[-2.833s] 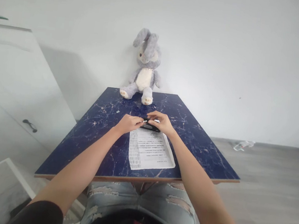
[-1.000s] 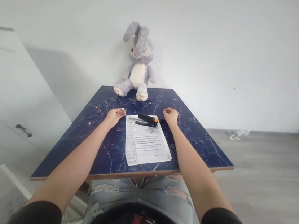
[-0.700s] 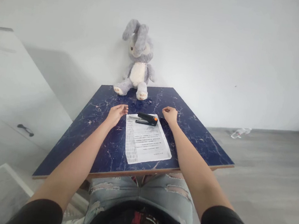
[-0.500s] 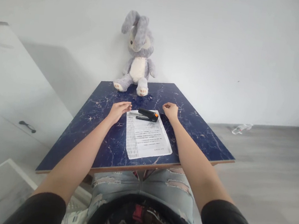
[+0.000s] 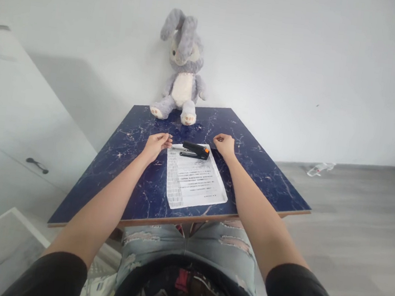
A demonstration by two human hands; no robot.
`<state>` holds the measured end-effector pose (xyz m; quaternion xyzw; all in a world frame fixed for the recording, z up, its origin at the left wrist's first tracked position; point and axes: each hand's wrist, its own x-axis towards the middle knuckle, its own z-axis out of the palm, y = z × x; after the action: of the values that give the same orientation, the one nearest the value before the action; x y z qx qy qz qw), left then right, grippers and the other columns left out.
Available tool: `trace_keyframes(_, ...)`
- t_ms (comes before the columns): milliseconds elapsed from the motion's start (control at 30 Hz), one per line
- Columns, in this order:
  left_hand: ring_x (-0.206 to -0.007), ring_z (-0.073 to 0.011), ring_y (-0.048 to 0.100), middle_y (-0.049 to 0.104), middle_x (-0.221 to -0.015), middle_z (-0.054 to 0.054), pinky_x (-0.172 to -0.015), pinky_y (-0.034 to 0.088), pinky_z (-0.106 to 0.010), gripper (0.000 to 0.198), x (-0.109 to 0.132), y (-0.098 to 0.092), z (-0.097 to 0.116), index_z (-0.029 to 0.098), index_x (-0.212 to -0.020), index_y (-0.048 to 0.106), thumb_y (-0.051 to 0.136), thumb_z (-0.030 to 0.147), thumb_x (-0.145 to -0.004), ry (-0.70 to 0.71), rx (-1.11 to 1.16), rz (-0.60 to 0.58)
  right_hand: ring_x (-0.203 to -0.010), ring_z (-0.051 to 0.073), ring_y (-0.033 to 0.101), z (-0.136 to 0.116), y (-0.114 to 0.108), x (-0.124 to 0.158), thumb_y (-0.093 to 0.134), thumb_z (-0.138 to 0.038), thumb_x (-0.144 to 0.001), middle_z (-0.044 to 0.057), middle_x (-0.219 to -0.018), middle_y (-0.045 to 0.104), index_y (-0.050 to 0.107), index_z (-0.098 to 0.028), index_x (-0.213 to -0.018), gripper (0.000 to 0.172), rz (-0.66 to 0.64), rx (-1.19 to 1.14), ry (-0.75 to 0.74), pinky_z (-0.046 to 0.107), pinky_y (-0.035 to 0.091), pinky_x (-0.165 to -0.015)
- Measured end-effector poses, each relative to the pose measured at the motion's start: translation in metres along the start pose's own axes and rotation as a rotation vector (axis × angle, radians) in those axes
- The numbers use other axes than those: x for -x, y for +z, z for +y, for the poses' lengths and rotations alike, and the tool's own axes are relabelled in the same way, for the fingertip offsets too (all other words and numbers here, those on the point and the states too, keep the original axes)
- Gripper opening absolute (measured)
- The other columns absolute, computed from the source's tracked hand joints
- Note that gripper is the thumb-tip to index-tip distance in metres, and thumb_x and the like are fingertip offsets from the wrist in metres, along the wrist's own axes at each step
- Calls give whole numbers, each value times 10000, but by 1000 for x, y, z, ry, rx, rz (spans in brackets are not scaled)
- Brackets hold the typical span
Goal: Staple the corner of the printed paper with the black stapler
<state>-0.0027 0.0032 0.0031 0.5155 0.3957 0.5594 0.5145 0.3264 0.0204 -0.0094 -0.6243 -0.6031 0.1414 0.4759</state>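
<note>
Beyond ripped jeans (image 5: pixel 203 245), a printed sheet (image 5: pixel 198 184) lies on a blue marbled table (image 5: pixel 109 166), with a black stapler (image 5: pixel 196 150) on its far end between the loosely curled left hand (image 5: pixel 156 145) and right hand (image 5: pixel 224 144), any grip impossible to tell, and a grey plush rabbit (image 5: pixel 182 88) sitting behind.

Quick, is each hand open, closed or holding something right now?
Left hand: partly curled near the black stapler; can't tell whether it holds anything small.
Right hand: loosely curled; can't tell whether anything is inside.
</note>
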Motion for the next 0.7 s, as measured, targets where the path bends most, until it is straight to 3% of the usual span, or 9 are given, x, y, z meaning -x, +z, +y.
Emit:
trace_keyframes(200, -801, -180, 751, 791, -927, -106, -820, 615, -336, 432, 0, -1, 0, 124, -1027, 794, 959, 342, -693, 7, 50, -22, -770, 199, 693, -2, -1, 2, 632, -180, -735, 54, -801, 771, 802, -153, -822, 193, -11, -4, -1, 291, 536, -828)
trace_keyframes(400, -816, -189, 768, 802, -891, -98, -968, 615, -410, 410, 1, -2, -6, 126, -955, 798, 997, 263, -624, -10, 67, -14, -762, 202, 696, -5, -2, 4, 622, -185, -735, 57, -794, 771, 799, -157, -804, 192, -14, -9, 0, 295, 542, -836)
trace_keyframes(533, -906, -195, 783, 805, -911, -104, -1088, 578, -422, 295, -1, -2, -6, 109, -930, 799, 947, 115, -674, -58, 172, 1, -766, 207, 700, -4, -1, 3, 618, -194, -731, 58, -793, 772, 796, -162, -800, 193, -8, -10, 7, 303, 547, -850)
trace_keyframes(700, -989, -190, 784, 809, -960, -114, -1130, 566, -358, 197, -4, -4, 2, 98, -895, 799, 777, -46, -763, -135, 298, 73, -792, 211, 712, -3, -1, 2, 616, -193, -719, 62, -799, 776, 793, -162, -797, 195, -9, -15, 16, 294, 551, -836)
